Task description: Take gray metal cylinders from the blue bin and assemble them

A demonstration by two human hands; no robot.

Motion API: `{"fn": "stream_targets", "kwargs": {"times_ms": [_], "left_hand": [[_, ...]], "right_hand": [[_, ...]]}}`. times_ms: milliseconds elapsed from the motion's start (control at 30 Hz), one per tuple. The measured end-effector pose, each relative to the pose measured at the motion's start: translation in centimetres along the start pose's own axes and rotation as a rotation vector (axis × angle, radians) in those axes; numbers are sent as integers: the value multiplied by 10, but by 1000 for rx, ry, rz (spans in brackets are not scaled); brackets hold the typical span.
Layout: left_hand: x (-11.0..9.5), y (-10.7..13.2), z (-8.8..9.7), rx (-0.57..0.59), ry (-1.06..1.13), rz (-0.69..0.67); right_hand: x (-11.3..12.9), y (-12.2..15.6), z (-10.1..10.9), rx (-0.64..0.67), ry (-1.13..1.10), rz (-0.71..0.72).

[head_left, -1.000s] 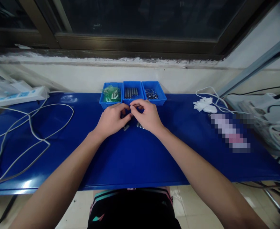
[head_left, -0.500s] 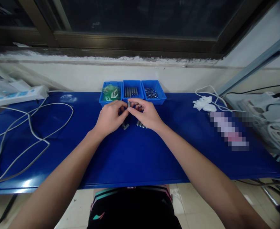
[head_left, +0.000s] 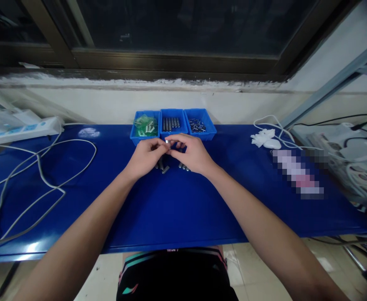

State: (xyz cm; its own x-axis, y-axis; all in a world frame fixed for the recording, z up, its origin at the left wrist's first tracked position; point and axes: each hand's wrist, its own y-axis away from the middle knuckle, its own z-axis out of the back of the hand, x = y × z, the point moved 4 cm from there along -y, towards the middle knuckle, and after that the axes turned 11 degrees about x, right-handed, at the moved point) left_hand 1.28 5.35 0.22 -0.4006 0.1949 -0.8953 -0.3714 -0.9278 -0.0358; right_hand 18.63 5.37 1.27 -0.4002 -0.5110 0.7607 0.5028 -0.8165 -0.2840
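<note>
My left hand [head_left: 148, 157] and my right hand [head_left: 193, 154] meet in front of the blue bins, fingertips closed around a small shiny metal cylinder [head_left: 167, 142]. Only its upper end shows between the fingers. Below the left hand, a loose metal cylinder [head_left: 165, 169] lies on the blue table, with others partly hidden by the fingers. Several more metal cylinders [head_left: 183, 166] lie side by side under the right hand. Beyond the hands, the middle blue bin [head_left: 172, 111] contains a row of dark metal cylinders [head_left: 170, 123].
The left blue bin [head_left: 133, 135] holds a green plastic bag [head_left: 142, 124] with silvery parts. Small metal pins or screws fill the right blue bin [head_left: 208, 136]. A white cable [head_left: 64, 192] loops across the table's left; crumpled white tissue [head_left: 262, 137] lies at right.
The cylinder's visible end sits lower between the fingertips, and less of it shows. Both hands have shifted slightly, and the whole view has tilted a little.
</note>
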Motion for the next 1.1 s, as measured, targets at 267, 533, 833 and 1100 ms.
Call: {"fn": "stream_targets", "kwargs": {"times_ms": [267, 533, 833, 1100], "left_hand": [[2, 3, 7, -133, -83, 52], [0, 6, 4, -149, -286, -11], [-9, 10, 5, -134, -393, 8], [-13, 14, 5, -24, -736, 213]], "right_hand": [[-6, -69, 60, 6, 494, -202], [-32, -122, 38, 434, 868, -368], [-37, -121, 39, 474, 912, -371], [-42, -124, 37, 507, 909, -379]]}}
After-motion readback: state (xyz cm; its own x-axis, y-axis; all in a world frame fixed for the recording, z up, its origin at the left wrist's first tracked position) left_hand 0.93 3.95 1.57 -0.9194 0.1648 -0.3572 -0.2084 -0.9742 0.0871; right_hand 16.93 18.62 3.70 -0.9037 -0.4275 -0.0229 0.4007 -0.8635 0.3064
